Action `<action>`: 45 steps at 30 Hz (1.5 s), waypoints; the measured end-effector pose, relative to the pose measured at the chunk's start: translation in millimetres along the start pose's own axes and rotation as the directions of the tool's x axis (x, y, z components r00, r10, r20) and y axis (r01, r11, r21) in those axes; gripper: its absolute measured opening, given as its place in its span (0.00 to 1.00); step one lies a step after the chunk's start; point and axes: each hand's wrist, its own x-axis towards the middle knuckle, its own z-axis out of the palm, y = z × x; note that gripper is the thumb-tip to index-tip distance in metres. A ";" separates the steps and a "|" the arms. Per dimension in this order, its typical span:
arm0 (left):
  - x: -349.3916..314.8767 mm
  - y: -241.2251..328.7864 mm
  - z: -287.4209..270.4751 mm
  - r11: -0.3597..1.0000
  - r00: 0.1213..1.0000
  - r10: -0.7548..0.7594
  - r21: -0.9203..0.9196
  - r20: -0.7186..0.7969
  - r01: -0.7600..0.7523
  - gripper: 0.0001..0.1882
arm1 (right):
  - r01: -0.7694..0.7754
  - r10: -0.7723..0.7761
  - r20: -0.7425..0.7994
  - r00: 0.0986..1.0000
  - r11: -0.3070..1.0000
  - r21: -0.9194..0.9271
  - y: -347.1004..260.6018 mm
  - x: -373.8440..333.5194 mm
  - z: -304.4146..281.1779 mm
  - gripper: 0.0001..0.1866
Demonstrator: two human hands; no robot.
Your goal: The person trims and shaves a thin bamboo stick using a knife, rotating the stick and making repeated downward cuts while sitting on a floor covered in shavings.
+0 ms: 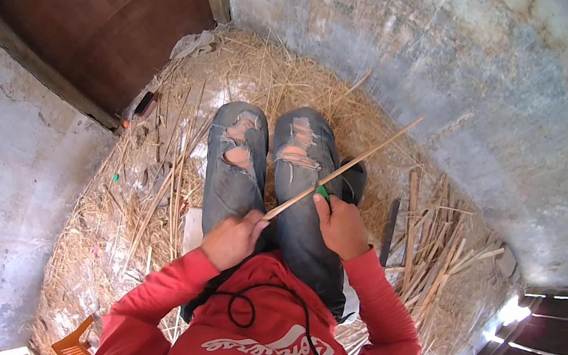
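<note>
Left grip [231, 241] clasps a stick [353, 162]; right grip [344, 230] clenches a mostly hidden green object [323, 193].

On my remote feed I count two hands [233, 240] (one left, one right), one long stick [370, 152], one green object [323, 193], two trouser legs [229, 187], one brown panel [102, 15], one orange plastic piece [73, 354]; the heaped sticks [441, 256] overlap, perhaps a dozen or more.
</note>
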 end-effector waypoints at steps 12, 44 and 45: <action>-159.1 -101.9 -88.4 0.984 0.996 -0.075 0.166 0.049 0.066 0.09 | -0.484 0.443 -0.376 0.814 0.875 -0.019 223.9 74.3 -113.5 0.31; -57.1 -49.2 -42.3 0.976 0.962 -0.091 -0.170 0.257 0.137 0.14 | -0.152 0.179 -0.101 0.979 0.961 0.232 49.1 57.1 -27.5 0.33; -53.5 -43.3 -41.7 0.972 0.967 -0.089 -0.189 0.240 0.137 0.14 | -0.081 0.105 -0.096 0.990 0.969 0.232 44.3 54.4 -24.9 0.32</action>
